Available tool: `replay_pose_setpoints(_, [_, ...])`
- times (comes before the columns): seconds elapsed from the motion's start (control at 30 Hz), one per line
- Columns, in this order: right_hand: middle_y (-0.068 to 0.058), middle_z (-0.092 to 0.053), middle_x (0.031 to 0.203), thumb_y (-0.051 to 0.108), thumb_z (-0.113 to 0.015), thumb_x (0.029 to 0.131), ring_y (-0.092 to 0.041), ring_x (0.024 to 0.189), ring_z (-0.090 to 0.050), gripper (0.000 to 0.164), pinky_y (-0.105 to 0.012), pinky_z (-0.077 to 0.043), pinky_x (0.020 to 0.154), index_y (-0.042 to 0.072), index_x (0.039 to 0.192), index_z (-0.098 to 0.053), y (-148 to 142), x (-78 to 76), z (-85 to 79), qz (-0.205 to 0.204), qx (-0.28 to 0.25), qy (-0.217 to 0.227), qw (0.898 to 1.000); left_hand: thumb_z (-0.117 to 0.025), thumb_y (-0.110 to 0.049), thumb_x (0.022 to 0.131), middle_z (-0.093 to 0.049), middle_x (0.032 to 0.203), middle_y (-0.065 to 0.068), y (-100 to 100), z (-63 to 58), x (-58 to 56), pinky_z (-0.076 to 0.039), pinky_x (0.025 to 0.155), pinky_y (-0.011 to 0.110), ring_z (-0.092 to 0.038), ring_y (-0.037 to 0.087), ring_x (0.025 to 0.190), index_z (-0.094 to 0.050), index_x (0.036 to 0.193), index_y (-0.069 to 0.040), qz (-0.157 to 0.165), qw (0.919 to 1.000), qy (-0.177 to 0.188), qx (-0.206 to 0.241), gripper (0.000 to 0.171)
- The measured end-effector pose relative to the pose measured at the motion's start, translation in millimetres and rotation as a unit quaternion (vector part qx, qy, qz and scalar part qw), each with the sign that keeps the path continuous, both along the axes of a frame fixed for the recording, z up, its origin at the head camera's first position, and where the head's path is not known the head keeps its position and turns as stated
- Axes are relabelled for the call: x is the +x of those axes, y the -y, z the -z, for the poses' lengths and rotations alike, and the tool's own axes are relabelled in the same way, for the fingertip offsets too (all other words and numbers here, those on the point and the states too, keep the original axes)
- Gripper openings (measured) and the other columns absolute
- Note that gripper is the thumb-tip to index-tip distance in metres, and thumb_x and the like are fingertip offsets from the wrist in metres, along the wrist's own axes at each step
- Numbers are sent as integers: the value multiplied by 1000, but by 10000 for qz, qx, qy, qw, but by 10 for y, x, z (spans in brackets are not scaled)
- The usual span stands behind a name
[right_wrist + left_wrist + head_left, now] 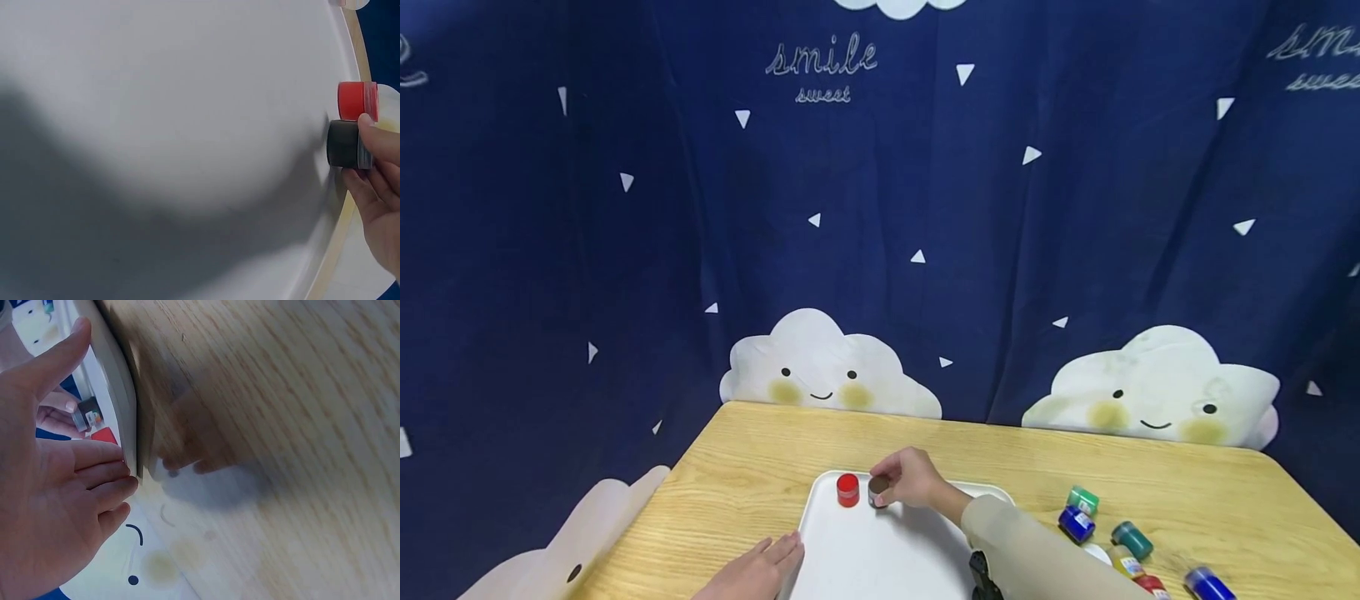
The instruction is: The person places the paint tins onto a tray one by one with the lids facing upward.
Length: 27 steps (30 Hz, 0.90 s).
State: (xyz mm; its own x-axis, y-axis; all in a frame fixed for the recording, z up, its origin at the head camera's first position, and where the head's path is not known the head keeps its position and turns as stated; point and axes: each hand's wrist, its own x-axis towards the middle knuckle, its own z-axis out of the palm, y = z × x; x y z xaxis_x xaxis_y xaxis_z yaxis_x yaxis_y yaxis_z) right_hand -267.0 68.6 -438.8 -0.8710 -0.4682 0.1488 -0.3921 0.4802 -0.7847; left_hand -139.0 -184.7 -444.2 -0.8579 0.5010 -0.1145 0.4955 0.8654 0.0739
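Observation:
My right hand (913,479) pinches a small dark jar (344,144) between thumb and fingers at the far side of a white tray (880,558). Right beside it, on the left, stands a red jar (847,490) on the tray. My left hand (756,573) has its fingers extended, with the fingertips at the tray's left rim. In the left wrist view the palm faces the camera and the fingertips meet the tray's outer side (119,394).
Right of the tray, several jars lie on the wooden table (752,467): a green jar (1083,500), a blue jar (1077,523), a teal jar (1132,540), a yellow jar (1125,561) and others. A navy curtain (880,208) with clouds hangs behind the table.

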Motion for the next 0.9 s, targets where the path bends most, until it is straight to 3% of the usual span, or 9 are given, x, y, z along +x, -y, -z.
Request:
replay_pose_setpoints(0.3, [-23, -72, 99, -2, -83, 66, -33, 90, -71, 41, -26, -60, 77, -11, 104, -68, -135, 43, -171, -98, -121, 335, 9993, -60, -63, 81, -58, 135, 18, -9, 4, -5, -50, 104, 41, -56, 26, 127, -56, 130, 3, 62, 10000, 30, 6, 82])
replay_pose_setpoints(0.4, [-26, -72, 100, -2, -81, 68, -37, 93, -70, 40, -25, -60, 78, -12, 104, -68, -236, 60, -247, -245, -174, 367, 9989, -60, -64, 80, -58, 135, 19, -10, -2, -3, -49, 105, 41, -56, 27, 127, -56, 130, 4, 56, 10000, -36, -10, 84])
replay_pose_setpoints(0.6, [-27, -72, 96, -1, -79, 70, -31, 85, -72, 35, -15, -57, 70, -14, 101, -68, -554, 178, -323, -433, 49, 554, 9975, -61, -65, 79, -58, 135, 19, -15, 3, 8, -49, 105, 41, -55, 27, 128, -56, 130, 4, 49, 10000, -65, 51, 85])
replay_pose_setpoints(0.9, [-26, -71, 93, 1, -79, 73, -28, 82, -72, 38, -14, -56, 68, -17, 103, -64, -1028, 293, -308, -604, 401, 568, 9958, -65, -64, 76, -58, 136, 18, -8, -3, 25, -49, 105, 41, -56, 28, 127, -57, 130, 2, -95, 9998, -140, 118, 85])
